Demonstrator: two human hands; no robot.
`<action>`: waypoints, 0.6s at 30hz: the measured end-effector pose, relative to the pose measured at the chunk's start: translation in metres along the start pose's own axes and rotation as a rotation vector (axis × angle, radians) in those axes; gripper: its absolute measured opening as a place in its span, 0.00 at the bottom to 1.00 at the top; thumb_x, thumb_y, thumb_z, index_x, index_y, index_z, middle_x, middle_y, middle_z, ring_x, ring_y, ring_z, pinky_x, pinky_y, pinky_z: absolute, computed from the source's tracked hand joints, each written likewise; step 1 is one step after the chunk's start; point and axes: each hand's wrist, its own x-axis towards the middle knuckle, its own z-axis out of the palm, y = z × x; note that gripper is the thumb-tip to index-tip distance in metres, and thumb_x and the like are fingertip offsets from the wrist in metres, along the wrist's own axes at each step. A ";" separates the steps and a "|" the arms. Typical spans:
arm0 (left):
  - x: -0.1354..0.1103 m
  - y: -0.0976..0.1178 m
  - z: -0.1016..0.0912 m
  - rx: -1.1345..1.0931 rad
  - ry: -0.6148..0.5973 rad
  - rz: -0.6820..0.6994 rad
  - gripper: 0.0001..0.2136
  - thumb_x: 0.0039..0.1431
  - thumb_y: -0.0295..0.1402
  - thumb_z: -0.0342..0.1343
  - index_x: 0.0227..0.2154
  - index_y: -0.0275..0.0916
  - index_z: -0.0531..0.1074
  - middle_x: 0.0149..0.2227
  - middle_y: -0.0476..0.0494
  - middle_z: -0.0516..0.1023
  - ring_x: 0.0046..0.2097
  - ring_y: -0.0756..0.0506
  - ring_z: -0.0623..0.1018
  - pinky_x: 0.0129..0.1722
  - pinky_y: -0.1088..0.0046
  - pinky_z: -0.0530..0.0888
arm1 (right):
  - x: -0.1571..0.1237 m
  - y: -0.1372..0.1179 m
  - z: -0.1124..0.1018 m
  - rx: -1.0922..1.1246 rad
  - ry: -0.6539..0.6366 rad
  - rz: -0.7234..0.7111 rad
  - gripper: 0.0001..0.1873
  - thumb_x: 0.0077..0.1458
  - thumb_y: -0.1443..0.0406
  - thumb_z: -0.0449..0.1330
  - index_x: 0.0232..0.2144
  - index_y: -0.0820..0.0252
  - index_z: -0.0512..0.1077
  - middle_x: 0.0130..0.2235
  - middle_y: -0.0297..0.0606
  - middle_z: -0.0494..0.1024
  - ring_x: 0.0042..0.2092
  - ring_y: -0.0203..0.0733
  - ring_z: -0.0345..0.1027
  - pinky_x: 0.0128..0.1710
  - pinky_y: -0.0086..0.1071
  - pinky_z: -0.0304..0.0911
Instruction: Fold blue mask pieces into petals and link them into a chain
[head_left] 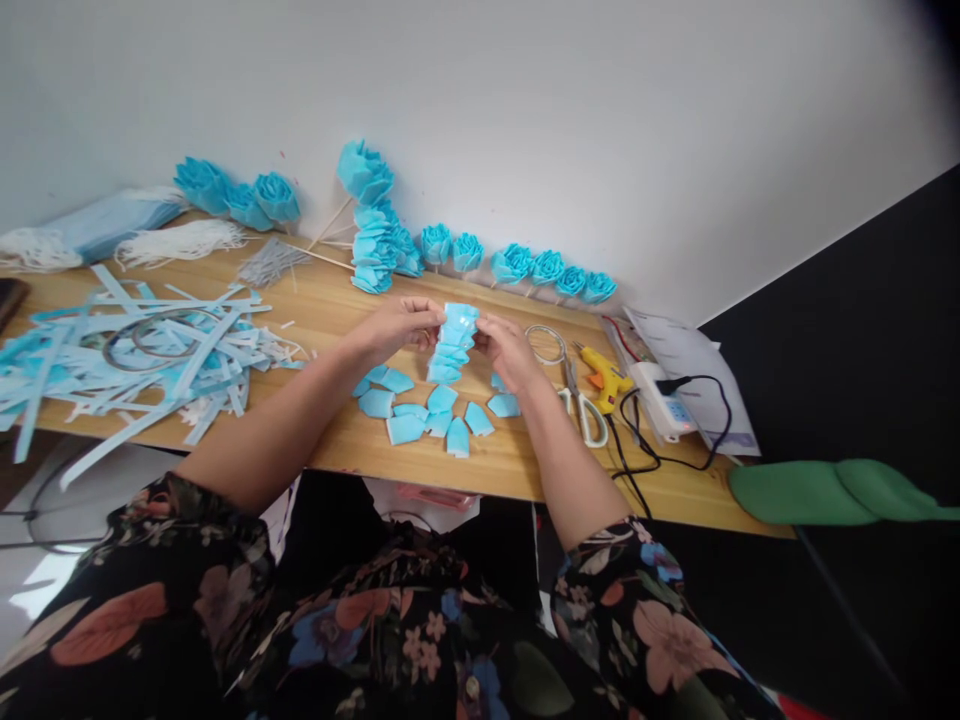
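Note:
Both my hands hold a hanging chain of overlapping light blue petal pieces [452,345] above the wooden table [337,300]. My left hand [397,325] pinches its upper left edge with closed fingers. My right hand [506,350] grips the right edge, fingers closed on it too. Below the chain, several loose blue folded petals [420,410] lie scattered on the table near its front edge.
A heap of blue strips [127,350] covers the left of the table. Finished blue paper roses on sticks [375,215] line the wall. To the right lie scissors [585,410], a yellow glue gun [606,375], a white power strip [664,400] with black cable, and papers.

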 end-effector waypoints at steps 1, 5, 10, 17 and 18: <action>0.000 0.000 0.000 -0.017 0.015 0.002 0.14 0.46 0.39 0.71 0.25 0.36 0.73 0.23 0.47 0.75 0.24 0.51 0.73 0.23 0.76 0.68 | 0.000 0.000 0.000 0.019 0.005 0.021 0.16 0.45 0.51 0.67 0.28 0.56 0.73 0.31 0.33 0.77 0.36 0.39 0.71 0.43 0.34 0.70; 0.002 -0.001 -0.002 -0.076 0.067 0.026 0.14 0.48 0.38 0.71 0.25 0.37 0.72 0.23 0.48 0.74 0.24 0.51 0.73 0.23 0.76 0.69 | 0.000 0.002 0.000 0.026 0.010 0.056 0.21 0.44 0.47 0.68 0.32 0.56 0.76 0.35 0.35 0.80 0.40 0.41 0.73 0.46 0.35 0.70; 0.003 -0.002 0.000 -0.086 0.042 0.040 0.15 0.50 0.39 0.71 0.26 0.37 0.71 0.24 0.48 0.74 0.25 0.51 0.73 0.25 0.75 0.69 | -0.004 0.002 0.004 -0.051 -0.067 0.000 0.19 0.45 0.49 0.70 0.32 0.56 0.77 0.32 0.32 0.78 0.37 0.38 0.70 0.43 0.33 0.68; 0.002 -0.003 0.003 -0.017 -0.014 -0.009 0.20 0.55 0.50 0.67 0.27 0.36 0.74 0.26 0.44 0.77 0.27 0.49 0.76 0.25 0.75 0.71 | -0.001 0.006 0.001 -0.117 0.039 -0.049 0.14 0.44 0.55 0.68 0.27 0.56 0.72 0.27 0.28 0.71 0.32 0.34 0.62 0.39 0.30 0.63; 0.002 -0.004 0.003 0.027 -0.014 -0.007 0.20 0.53 0.49 0.68 0.27 0.36 0.74 0.25 0.44 0.77 0.26 0.50 0.76 0.25 0.75 0.71 | 0.000 0.006 0.001 -0.123 0.049 -0.053 0.14 0.45 0.55 0.67 0.26 0.56 0.71 0.27 0.28 0.70 0.31 0.34 0.62 0.39 0.30 0.63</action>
